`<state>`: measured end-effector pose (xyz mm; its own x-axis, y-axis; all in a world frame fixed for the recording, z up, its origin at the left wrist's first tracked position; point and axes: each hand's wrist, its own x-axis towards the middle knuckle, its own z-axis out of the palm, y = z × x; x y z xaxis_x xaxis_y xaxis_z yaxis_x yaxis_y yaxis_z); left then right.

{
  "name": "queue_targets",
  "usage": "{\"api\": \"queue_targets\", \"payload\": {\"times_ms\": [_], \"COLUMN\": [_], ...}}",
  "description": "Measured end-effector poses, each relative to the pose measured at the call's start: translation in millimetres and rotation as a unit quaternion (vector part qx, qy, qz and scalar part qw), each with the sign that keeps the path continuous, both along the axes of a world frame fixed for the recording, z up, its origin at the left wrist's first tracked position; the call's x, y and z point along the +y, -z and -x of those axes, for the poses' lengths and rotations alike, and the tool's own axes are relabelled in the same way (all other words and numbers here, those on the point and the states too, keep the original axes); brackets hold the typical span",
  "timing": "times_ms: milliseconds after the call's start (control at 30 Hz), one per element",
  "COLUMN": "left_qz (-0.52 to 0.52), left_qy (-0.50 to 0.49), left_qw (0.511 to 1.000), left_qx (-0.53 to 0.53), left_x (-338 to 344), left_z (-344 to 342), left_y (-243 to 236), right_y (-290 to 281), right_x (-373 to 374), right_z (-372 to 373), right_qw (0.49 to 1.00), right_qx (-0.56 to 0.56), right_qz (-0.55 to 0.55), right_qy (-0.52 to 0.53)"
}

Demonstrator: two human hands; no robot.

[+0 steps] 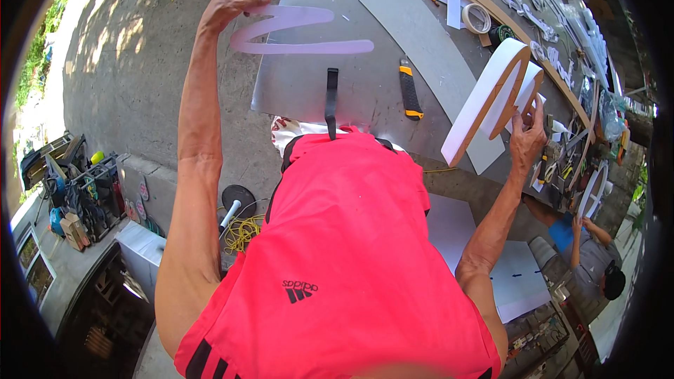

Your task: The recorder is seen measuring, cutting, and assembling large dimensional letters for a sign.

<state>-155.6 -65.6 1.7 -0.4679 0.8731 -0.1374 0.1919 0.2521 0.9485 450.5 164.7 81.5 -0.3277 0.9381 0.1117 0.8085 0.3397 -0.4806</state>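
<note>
Two hands are busy at once. Left hand [228, 3] pinches one end of a pale lilac zigzag cut-out of thin sheet [291, 21], lifted clear above the grey metal counter [365, 88]. Right hand [526, 137] is closed on the edge of a big white foam letter shape with a brown-edged face [491, 98], stood tilted on the counter's right side. Judging by this, the two pieces are cut but not yet joined. A yellow-and-black utility knife [410, 91] lies between them. The zigzag's top is cut off by the frame, and the clutter of small letters along the far edge is hard to make out.
</note>
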Motion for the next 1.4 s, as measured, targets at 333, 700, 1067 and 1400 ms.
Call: {"api": "queue_targets", "payload": {"times_ms": [333, 700, 1067, 1400], "left_qz": [0.165, -0.05, -0.008, 0.081], "left_qy": [0.412, -0.164, -0.195, -0.178], "left_qw": [0.877, 0.983, 0.978, 0.97], "left_qx": [0.182, -0.067, -0.071, 0.145], "left_x": [140.0, 54.0, -1.2, 2.7], "left_z": [-54.2, -61.3, -102.3, -122.1], "left_y": [42.5, 95.5, 88.9, 86.8], "right_y": [14.5, 76.0, 112.2, 132.9], "right_x": [-20.6, -50.5, -55.1, -62.6], "right_z": [125.6, 243.1, 320.5, 321.4], "right_qw": [0.966, 0.957, 0.942, 0.937], "right_qx": [-0.02, -0.056, -0.101, -0.085], "right_qz": [-0.125, -0.08, -0.043, -0.035], "right_qy": [-0.225, -0.272, -0.317, -0.338]}}
